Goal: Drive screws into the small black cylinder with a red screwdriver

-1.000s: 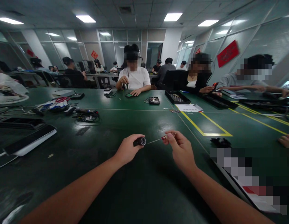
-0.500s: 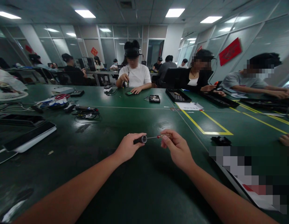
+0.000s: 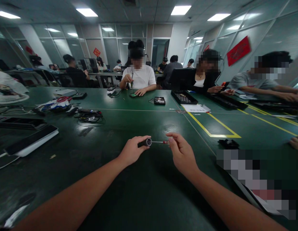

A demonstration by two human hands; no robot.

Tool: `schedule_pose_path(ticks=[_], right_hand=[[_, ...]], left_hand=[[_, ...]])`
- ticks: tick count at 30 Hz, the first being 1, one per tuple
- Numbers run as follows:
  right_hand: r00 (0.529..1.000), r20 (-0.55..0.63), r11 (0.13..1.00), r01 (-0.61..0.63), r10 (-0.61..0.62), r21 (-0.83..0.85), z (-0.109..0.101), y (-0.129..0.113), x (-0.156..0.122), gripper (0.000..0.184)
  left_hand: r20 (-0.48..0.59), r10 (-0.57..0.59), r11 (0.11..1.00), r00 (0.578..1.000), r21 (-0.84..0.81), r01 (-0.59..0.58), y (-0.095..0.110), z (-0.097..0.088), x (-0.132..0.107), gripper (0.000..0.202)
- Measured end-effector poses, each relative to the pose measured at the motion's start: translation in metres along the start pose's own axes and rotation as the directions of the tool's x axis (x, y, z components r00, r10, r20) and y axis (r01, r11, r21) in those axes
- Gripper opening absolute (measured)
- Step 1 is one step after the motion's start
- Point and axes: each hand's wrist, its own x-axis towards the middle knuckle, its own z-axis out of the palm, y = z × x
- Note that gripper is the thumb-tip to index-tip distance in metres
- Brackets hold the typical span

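Note:
Over the middle of the green table, my left hand (image 3: 132, 150) is closed around a short black cylinder (image 3: 145, 142) whose round, silvery-rimmed end faces right and toward me. I cannot make out exactly what kind of part it is. My right hand (image 3: 184, 152) pinches a screwdriver (image 3: 165, 142) by its red and clear handle, which the fingers partly cover. The thin metal shaft points left, level, and its tip meets the rim or opening of the cylinder; whether it is inside cannot be told.
A bundle of black cables (image 3: 90, 116) and a black-and-white device (image 3: 32, 141) lie to the left. Ahead are a hard drive (image 3: 159, 100) and a black tray (image 3: 184, 97). At right sits a small black part (image 3: 228, 143). Co-workers sit across the table.
The right hand's fingers have shifted on the screwdriver handle, with the index finger now more extended. The shaft has turned closer to level. My left hand and the cylinder stay put.

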Motion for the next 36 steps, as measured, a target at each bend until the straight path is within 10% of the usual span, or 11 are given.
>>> schedule_pose_path(ticks=[36], right_hand=[[0.997,0.074,0.988,-0.006,-0.006,0.157,0.0,0.0,0.0,0.019]], left_hand=[[-0.047,-0.004,0.996,0.999,0.087,0.008,0.006,-0.005,0.001,0.044]])
